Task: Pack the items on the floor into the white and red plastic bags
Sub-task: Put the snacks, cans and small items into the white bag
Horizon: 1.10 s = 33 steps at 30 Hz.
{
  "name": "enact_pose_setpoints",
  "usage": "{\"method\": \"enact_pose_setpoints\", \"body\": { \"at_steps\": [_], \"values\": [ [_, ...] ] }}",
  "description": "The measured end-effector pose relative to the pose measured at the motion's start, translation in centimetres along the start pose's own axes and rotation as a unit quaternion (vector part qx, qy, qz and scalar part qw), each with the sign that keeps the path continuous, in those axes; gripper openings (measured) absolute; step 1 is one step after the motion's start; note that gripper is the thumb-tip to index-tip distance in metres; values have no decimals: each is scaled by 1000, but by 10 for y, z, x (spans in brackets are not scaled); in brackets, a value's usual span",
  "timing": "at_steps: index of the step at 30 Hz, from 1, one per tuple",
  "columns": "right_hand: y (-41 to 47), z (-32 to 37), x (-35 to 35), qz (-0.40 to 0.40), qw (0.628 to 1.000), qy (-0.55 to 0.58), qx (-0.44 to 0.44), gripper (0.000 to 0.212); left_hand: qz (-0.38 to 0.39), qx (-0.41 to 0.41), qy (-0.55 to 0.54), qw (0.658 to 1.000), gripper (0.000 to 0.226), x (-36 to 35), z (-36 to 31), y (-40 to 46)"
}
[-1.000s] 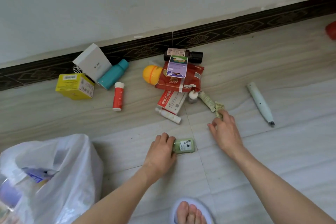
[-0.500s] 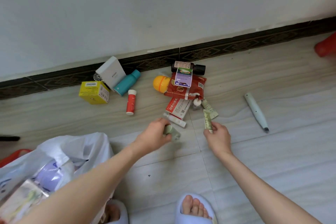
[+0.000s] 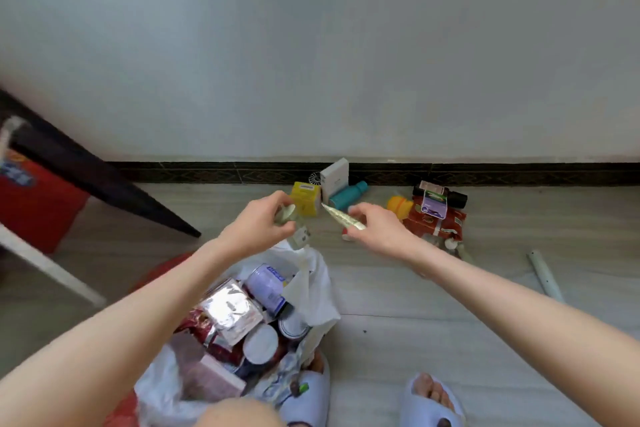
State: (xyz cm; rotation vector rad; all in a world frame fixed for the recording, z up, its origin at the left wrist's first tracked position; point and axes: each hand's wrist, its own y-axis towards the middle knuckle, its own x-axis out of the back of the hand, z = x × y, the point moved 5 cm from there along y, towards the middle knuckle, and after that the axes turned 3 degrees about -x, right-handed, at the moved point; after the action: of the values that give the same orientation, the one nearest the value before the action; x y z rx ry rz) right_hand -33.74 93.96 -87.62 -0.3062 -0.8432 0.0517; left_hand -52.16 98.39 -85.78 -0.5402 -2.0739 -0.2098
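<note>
Left hand (image 3: 258, 224) gripping small pale-green bottle (image 3: 294, 225) above open white plastic bag (image 3: 313, 282) holding cans and foil packs. Right hand (image 3: 375, 229) pinching flat pale-green sachet (image 3: 341, 217), possibly tube; view blurred.

You're crouched in a home, by the look of it: pale tiled floor (image 3: 450, 322), a plain painted wall (image 3: 311, 45) with a dark patterned skirting board (image 3: 519, 173). Your slippers (image 3: 433, 402) are on, and household toiletries and medicine boxes (image 3: 304, 199) lie scattered along the wall.
</note>
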Motion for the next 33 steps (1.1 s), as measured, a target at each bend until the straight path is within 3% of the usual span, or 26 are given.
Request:
{"method": "enact_pose_setpoints", "body": {
  "at_steps": [4,9,11,16,22,25,28,30,33],
  "values": [
    [7,63,-40,45,996,-63,52,45,-87,102,-74,988,28,18,65,-53],
    [1,67,-103,0,990,-95,101,33,-136,217,-135,957,14,-15,99,-98],
    [9,105,-208,84,982,-126,115,26,-156,330,-159,917,15,-28,186,-146],
    [8,87,-220,32,980,-156,120,19,-176,317,-173,916,24,-47,187,-139],
    [9,70,-238,124,948,-231,180,29,-152,328,88,928,30,-48,193,-134],
    [4,75,-218,70,952,-192,228,22,-160,325,104,926,34,-45,199,-144],
    [3,78,-188,-114,920,-237,291,5,-170,347,97,917,56,-38,210,-166],
    [1,73,-171,-199,903,-282,257,20,-140,406,54,902,76,-38,221,-188],
    [5,50,-154,-190,940,-271,86,60,-111,474,-150,860,86,-52,237,-212]
  ]
}}
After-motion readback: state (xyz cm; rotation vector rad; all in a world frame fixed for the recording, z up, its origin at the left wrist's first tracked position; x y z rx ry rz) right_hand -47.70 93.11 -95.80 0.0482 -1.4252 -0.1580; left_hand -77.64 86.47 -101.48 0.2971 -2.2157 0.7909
